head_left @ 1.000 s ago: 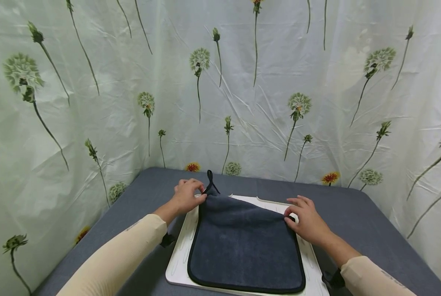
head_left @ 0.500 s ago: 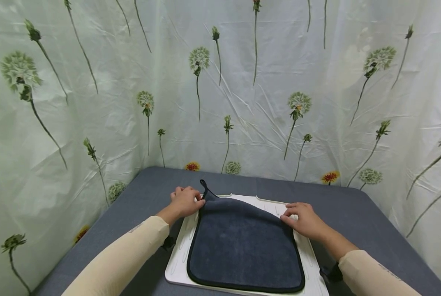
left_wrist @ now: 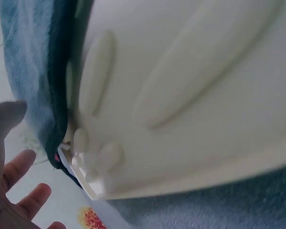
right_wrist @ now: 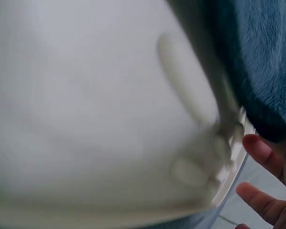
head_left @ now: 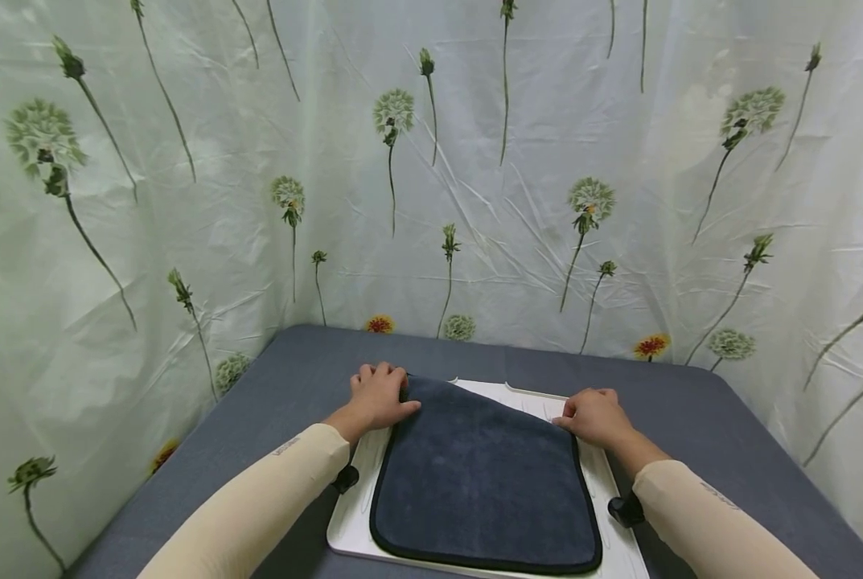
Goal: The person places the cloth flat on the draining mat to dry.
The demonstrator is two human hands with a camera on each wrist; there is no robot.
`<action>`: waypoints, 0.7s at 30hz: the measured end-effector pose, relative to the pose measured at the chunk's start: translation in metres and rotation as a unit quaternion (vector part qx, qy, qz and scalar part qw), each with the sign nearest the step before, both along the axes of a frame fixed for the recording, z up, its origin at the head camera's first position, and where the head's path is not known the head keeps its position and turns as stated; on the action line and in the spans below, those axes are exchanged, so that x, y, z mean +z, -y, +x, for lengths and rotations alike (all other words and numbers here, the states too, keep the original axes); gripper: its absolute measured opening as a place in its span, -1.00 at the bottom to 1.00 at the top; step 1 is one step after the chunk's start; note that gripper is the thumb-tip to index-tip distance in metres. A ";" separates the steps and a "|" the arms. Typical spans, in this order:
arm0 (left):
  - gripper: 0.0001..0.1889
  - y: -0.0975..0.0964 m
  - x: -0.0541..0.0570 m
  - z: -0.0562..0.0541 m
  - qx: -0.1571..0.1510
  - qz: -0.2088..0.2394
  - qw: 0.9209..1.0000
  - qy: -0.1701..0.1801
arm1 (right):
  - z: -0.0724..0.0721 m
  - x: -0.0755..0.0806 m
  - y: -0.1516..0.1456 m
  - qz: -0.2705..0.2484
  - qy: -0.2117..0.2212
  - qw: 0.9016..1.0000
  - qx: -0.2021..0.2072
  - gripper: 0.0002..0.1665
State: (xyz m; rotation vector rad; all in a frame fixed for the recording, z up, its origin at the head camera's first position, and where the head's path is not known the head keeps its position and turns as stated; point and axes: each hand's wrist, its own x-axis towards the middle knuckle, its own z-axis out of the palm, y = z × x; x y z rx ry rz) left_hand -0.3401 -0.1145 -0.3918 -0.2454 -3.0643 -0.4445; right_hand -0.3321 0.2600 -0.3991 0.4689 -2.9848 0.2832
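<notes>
A dark blue plush towel point(head_left: 489, 482) with black edging lies over a white plastic tray point(head_left: 351, 523) in the head view. My left hand point(head_left: 380, 396) is at the towel's far left corner, its thumb over the cloth. In the left wrist view, its fingers point(left_wrist: 20, 168) are spread beside the towel edge point(left_wrist: 38, 81), a gap showing between thumb and forefinger. My right hand point(head_left: 596, 418) pinches the far right corner. That towel corner point(right_wrist: 271, 126) sits above the tray at the fingertips in the right wrist view; the thumb is largely hidden.
Raised oblong ridges point(left_wrist: 96, 71) and small rounded bumps mark the tray's surface. Grey-blue cloth covers the table point(head_left: 692, 434) around it. A white curtain point(head_left: 431, 193) printed with flowers hangs behind and at the sides.
The raised far edge of the towel has come down flatter over the tray. The black hanging loop has dropped from sight by the left hand. Right fingers have drawn in at their corner.
</notes>
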 end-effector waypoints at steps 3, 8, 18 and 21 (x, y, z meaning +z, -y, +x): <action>-0.42 -0.001 -0.003 0.002 -0.021 -0.011 1.000 0.008 | 0.001 -0.003 0.005 -0.005 -0.003 1.000 0.020 -0.71; -0.23 0.001 -0.005 0.002 -0.027 -0.019 0.999 0.030 | 0.005 -0.004 0.013 -0.042 -0.012 0.997 0.065 -0.75; -0.34 0.003 -0.004 0.004 -0.025 -0.019 0.998 0.062 | 0.021 -0.010 0.024 -0.068 0.034 0.989 0.126 -0.86; -0.36 0.003 -0.005 0.005 -0.022 -0.016 0.997 0.068 | 0.024 -0.011 0.026 -0.056 0.036 0.990 0.128 -0.83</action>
